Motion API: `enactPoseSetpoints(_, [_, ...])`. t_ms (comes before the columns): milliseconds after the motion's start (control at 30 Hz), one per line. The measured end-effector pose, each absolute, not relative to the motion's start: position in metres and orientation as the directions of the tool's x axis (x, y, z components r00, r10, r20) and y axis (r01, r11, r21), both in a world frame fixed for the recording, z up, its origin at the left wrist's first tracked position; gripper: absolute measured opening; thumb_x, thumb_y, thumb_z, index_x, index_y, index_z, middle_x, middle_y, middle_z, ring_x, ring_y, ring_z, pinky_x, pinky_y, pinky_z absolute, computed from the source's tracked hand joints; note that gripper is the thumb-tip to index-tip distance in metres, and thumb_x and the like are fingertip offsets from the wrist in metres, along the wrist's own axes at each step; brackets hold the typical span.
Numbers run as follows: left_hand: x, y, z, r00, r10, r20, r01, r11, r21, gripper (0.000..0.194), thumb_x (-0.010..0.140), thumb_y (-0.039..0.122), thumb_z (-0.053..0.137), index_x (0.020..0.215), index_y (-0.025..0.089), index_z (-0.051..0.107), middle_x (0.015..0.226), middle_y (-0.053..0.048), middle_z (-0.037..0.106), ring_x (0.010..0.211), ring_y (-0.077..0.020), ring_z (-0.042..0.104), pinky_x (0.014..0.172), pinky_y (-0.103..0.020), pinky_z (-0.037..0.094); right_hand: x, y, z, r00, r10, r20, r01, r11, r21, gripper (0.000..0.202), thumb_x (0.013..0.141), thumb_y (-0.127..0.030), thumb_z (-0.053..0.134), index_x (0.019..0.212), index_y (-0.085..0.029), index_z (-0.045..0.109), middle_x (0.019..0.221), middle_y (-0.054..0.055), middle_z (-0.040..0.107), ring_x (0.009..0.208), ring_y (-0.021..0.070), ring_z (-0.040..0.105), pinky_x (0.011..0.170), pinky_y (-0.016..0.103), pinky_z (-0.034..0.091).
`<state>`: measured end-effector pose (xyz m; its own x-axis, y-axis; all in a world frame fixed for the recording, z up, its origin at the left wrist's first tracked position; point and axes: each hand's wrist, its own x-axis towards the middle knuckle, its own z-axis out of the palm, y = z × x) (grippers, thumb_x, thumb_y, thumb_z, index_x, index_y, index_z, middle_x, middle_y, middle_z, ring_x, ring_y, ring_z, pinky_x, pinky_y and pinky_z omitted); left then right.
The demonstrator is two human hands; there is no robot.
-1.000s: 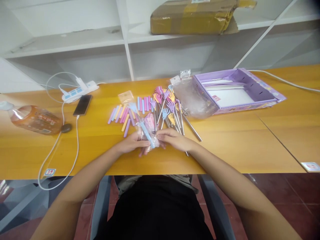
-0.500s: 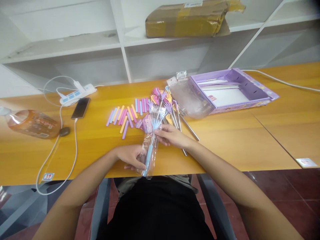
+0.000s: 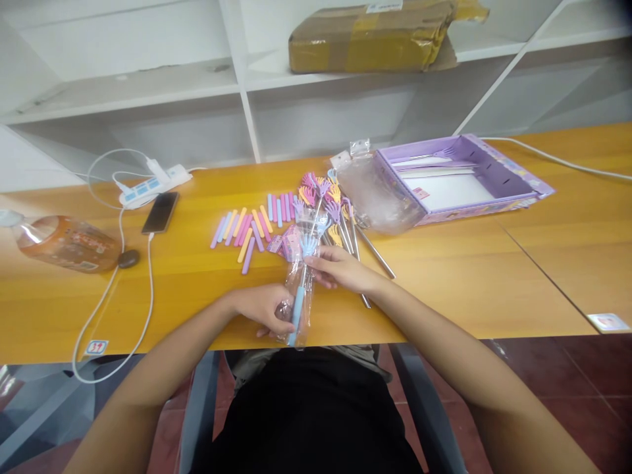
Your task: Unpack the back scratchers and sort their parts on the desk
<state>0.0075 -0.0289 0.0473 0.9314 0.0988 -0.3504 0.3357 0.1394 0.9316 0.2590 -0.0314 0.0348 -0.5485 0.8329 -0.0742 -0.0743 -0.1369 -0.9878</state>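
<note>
A light-blue back scratcher (image 3: 298, 306) with a hand-shaped head and metal shaft lies inside a clear plastic bag (image 3: 307, 315) near the table's front edge. My left hand (image 3: 266, 308) is closed on the bag beside the blue handle. Just below the scratcher's head, my right hand (image 3: 340, 268) pinches the shaft through the plastic. Beyond my hands lie a pile of back scratchers (image 3: 334, 210) with coloured heads, pink printed cards (image 3: 291, 243) and loose coloured handle sleeves (image 3: 244, 229).
At the back right stands a purple box (image 3: 419, 214) beside clear bags (image 3: 378, 194). On the left are a drink bottle (image 3: 74, 243), a phone (image 3: 160, 212), a power strip (image 3: 157, 187) and white cables. A taped carton (image 3: 370, 39) sits on the shelf.
The handle end of the bagged back scratcher has swung slightly right, and my left hand has moved right with it. My right hand keeps its hold.
</note>
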Motion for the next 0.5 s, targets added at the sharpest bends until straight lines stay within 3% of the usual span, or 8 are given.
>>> enactPoseSetpoints(133, [0.008, -0.028, 0.045, 0.920, 0.106, -0.378, 0.367, 0.106, 0.924, 0.026, 0.096, 0.039, 0.079, 0.111, 0.019, 0.077, 0.075, -0.003, 0.076, 0.051, -0.0134, 0.067, 0.049, -0.022, 0.056, 0.260, -0.031, 0.034, -0.562, 0.824, -0.068, -0.083, -0.138, -0.987, 0.052, 0.098, -0.065, 0.074, 0.077, -0.021, 0.054, 0.053, -0.007, 0.056, 0.042, 0.0069, 0.046, 0.041, 0.020, 0.036])
enactPoseSetpoints(200, [0.008, -0.026, 0.041, 0.900, 0.202, -0.387, 0.375, 0.098, 0.922, 0.035, 0.094, 0.049, 0.082, 0.108, 0.018, 0.074, 0.077, -0.004, 0.076, 0.057, -0.0150, 0.071, 0.055, -0.024, 0.058, 0.261, -0.031, 0.034, -0.571, 0.818, -0.069, -0.091, -0.147, -0.985, 0.049, 0.098, -0.063, 0.075, 0.080, -0.021, 0.055, 0.055, -0.008, 0.056, 0.043, 0.0067, 0.048, 0.041, 0.019, 0.037])
enactPoseSetpoints(267, [0.008, -0.022, 0.037, 0.855, 0.385, -0.348, 0.313, 0.152, 0.937, 0.046, 0.094, 0.061, 0.078, 0.105, 0.017, 0.070, 0.078, -0.004, 0.074, 0.063, -0.0167, 0.072, 0.057, -0.025, 0.058, 0.262, -0.032, 0.034, -0.624, 0.776, -0.088, -0.077, -0.173, -0.982, 0.046, 0.097, -0.059, 0.077, 0.085, -0.020, 0.059, 0.059, -0.007, 0.059, 0.045, 0.0071, 0.053, 0.041, 0.019, 0.041])
enactPoseSetpoints(333, [0.009, -0.017, 0.032, 0.749, 0.611, -0.254, 0.164, 0.201, 0.966, 0.051, 0.097, 0.067, 0.072, 0.107, 0.018, 0.066, 0.083, -0.003, 0.071, 0.067, -0.0165, 0.070, 0.059, -0.027, 0.057, 0.261, -0.034, 0.035, -0.731, 0.670, -0.128, -0.027, -0.216, -0.976, 0.044, 0.098, -0.058, 0.077, 0.089, -0.018, 0.061, 0.067, -0.005, 0.065, 0.048, 0.0076, 0.059, 0.044, 0.019, 0.047])
enactPoseSetpoints(400, [0.010, -0.011, 0.030, 0.607, 0.786, -0.114, 0.014, 0.133, 0.991, 0.048, 0.095, 0.064, 0.076, 0.108, 0.020, 0.062, 0.091, -0.001, 0.068, 0.073, -0.0148, 0.068, 0.064, -0.026, 0.057, 0.259, -0.037, 0.035, -0.824, 0.538, -0.178, 0.045, -0.252, -0.967, 0.045, 0.099, -0.059, 0.076, 0.090, -0.017, 0.063, 0.073, -0.002, 0.070, 0.050, 0.0081, 0.062, 0.046, 0.020, 0.051])
enactPoseSetpoints(500, [0.011, -0.005, 0.029, 0.484, 0.871, 0.087, -0.065, -0.063, 0.996, 0.044, 0.087, 0.049, 0.089, 0.106, 0.021, 0.061, 0.099, -0.001, 0.064, 0.083, -0.0142, 0.065, 0.073, -0.026, 0.057, 0.254, -0.041, 0.036, -0.865, 0.440, -0.242, 0.137, -0.257, -0.957, 0.049, 0.100, -0.062, 0.072, 0.083, -0.016, 0.063, 0.068, -0.001, 0.069, 0.051, 0.0097, 0.065, 0.049, 0.022, 0.055])
